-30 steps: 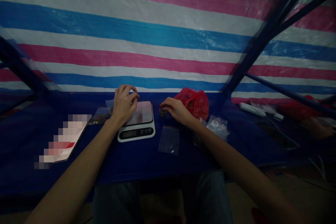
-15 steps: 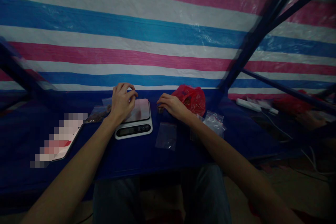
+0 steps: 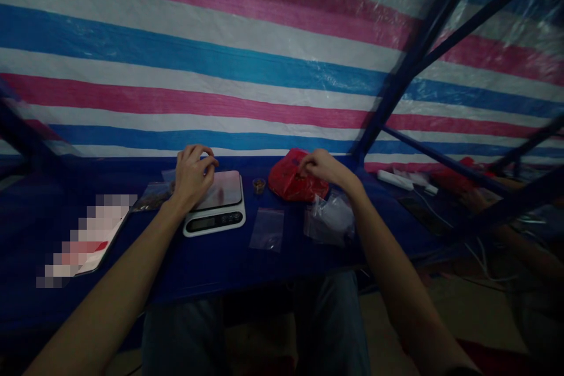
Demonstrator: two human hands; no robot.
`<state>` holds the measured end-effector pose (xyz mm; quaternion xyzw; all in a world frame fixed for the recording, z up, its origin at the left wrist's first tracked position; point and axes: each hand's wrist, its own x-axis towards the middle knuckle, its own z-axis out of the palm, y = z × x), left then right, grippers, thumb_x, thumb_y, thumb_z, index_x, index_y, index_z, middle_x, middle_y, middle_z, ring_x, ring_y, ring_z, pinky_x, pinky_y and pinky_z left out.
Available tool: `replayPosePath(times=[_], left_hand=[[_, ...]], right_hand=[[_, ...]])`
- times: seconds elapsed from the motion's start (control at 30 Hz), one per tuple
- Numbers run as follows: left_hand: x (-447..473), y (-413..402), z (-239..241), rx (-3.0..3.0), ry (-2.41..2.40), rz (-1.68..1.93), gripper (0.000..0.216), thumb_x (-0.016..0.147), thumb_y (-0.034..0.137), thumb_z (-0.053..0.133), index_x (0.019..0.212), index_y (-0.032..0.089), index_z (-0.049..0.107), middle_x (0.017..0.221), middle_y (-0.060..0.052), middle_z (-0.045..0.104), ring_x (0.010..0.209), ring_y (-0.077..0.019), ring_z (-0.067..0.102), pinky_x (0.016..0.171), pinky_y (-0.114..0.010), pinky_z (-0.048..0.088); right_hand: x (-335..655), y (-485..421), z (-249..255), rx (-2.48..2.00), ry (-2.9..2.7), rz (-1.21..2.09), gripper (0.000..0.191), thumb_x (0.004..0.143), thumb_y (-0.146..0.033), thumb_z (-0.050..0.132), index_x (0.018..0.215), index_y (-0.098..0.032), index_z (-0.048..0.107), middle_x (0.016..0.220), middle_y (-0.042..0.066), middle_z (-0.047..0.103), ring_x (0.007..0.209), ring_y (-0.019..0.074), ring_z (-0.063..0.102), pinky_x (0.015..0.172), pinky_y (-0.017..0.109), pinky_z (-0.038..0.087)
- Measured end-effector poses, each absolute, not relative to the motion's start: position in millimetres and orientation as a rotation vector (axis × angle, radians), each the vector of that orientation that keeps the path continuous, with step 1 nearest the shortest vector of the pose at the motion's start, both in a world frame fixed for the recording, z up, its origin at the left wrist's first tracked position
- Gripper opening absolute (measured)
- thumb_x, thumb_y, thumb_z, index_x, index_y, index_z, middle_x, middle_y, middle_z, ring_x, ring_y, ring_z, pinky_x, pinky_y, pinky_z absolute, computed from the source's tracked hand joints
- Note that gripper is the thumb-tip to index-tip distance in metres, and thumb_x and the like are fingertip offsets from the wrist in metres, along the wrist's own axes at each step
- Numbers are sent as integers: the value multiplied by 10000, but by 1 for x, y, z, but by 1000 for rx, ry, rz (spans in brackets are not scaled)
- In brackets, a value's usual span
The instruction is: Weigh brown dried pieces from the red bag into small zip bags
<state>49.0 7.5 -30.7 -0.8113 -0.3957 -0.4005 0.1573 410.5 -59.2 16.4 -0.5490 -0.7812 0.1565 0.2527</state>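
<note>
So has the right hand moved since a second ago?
Yes. The right hand left its spot just beside the scale and went rightward, away from it, onto the red bag.

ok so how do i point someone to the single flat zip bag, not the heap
On the blue table, find the white scale at the left hand. Just right of its front corner lies the clear zip bag. It is flat and alone, unlike the crumpled heap of clear bags farther right, in front of the red bag.
</note>
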Motion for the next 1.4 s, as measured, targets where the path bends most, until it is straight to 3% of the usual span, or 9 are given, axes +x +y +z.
replayPosePath(times=[0.13, 0.2, 0.47, 0.7, 1.07, 1.13, 1.3, 1.4], left_hand=[[51, 5, -30, -2351, -1131, -1160, 197, 836, 132, 534, 775, 239, 688, 1071, -67, 666, 1105, -303, 526, 909, -487, 409], [52, 4, -29, -2348, -1136, -1169, 190, 834, 131, 539, 776, 241, 683, 1077, -63, 662, 1117, -304, 521, 919, -491, 406], [54, 2, -30, -2360, -1139, -1160, 194, 832, 115, 541, 774, 243, 675, 1098, -55, 650, 1160, -317, 506, 957, -530, 402], [56, 2, -31, -2372, -1150, -1179, 204, 828, 101, 542, 759, 247, 667, 1068, -51, 644, 1136, -306, 508, 952, -517, 406], [50, 7, -32, -2336, -1137, -1156, 195, 833, 132, 539, 767, 245, 683, 1069, -62, 657, 1115, -307, 518, 915, -486, 407], [50, 7, -31, -2344, -1136, -1154, 198, 830, 131, 535, 767, 244, 685, 1061, -64, 662, 1107, -303, 521, 914, -482, 409], [51, 6, -30, -2330, -1155, -1143, 209, 829, 129, 531, 771, 249, 692, 1054, -58, 672, 1086, -291, 530, 901, -466, 416], [51, 6, -30, -2343, -1148, -1147, 216, 824, 130, 529, 772, 247, 702, 1051, -66, 669, 1086, -297, 531, 900, -476, 425]], right_hand=[[398, -39, -18, -1497, -2408, 232, 189, 830, -92, 648, 986, -132, 745, 1049, 122, 746, 912, 228, 685, 825, 322, 510], [385, -33, -34, -1544, -2407, 97, 195, 856, -166, 696, 1041, -110, 716, 1128, 169, 712, 996, 259, 666, 870, 347, 496], [376, -36, -38, -1527, -2292, -57, 223, 927, -65, 516, 984, -137, 719, 1054, 128, 727, 1010, 251, 642, 896, 354, 446], [386, -44, -25, -1402, -2054, 49, 87, 886, -176, 665, 848, -171, 743, 908, 64, 734, 874, 224, 644, 851, 351, 454], [406, -46, -26, -1414, -2069, 175, 52, 822, -192, 738, 846, -152, 761, 811, 52, 736, 738, 193, 644, 734, 311, 472], [404, -43, -31, -1380, -2147, 223, 81, 835, -143, 703, 886, -150, 765, 868, 68, 755, 791, 200, 670, 773, 311, 493], [405, -43, -29, -1334, -2230, 175, 390, 842, 19, 556, 1120, -178, 745, 1150, 106, 741, 1063, 223, 673, 935, 335, 492], [404, -43, -27, -1482, -2256, 98, 312, 841, -49, 658, 1119, -169, 734, 1132, 123, 742, 1054, 255, 679, 924, 358, 498]])
